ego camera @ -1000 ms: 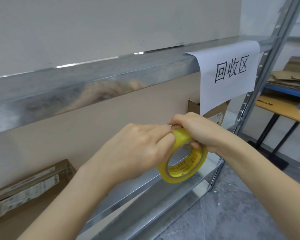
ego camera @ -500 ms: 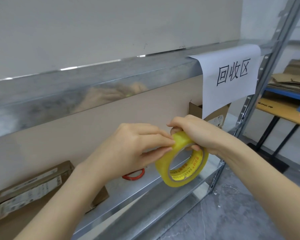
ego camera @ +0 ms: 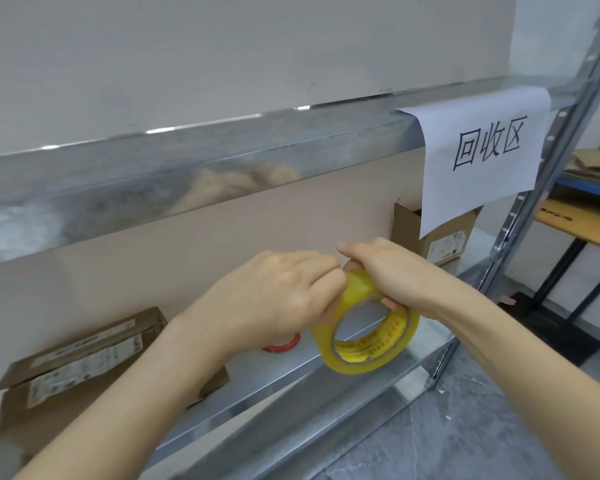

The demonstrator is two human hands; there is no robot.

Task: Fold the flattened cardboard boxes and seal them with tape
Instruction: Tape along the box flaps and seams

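A yellow roll of tape (ego camera: 368, 344) hangs in the air in front of a metal shelf. My right hand (ego camera: 395, 271) grips the top of the roll, fingers curled through its hole. My left hand (ego camera: 278, 299) has its fingers bent against the roll's top edge, picking at the tape. A folded cardboard box (ego camera: 84, 358) with white labels lies on the lower shelf at the left. Another small cardboard box (ego camera: 440, 240) stands open-topped on the same shelf at the right, partly behind a paper sign.
The metal rack has an upper shelf beam (ego camera: 187, 161) and a lower shelf (ego camera: 326, 375). A white paper sign (ego camera: 482, 150) hangs from the beam. A red ring (ego camera: 281, 346) lies on the lower shelf. Flattened cardboard (ego camera: 596, 161) is stacked on a table at the far right.
Both hands and the roll stay in nearly the same place. My left fingers have curled tighter against the top of the roll. The view has shifted slightly.
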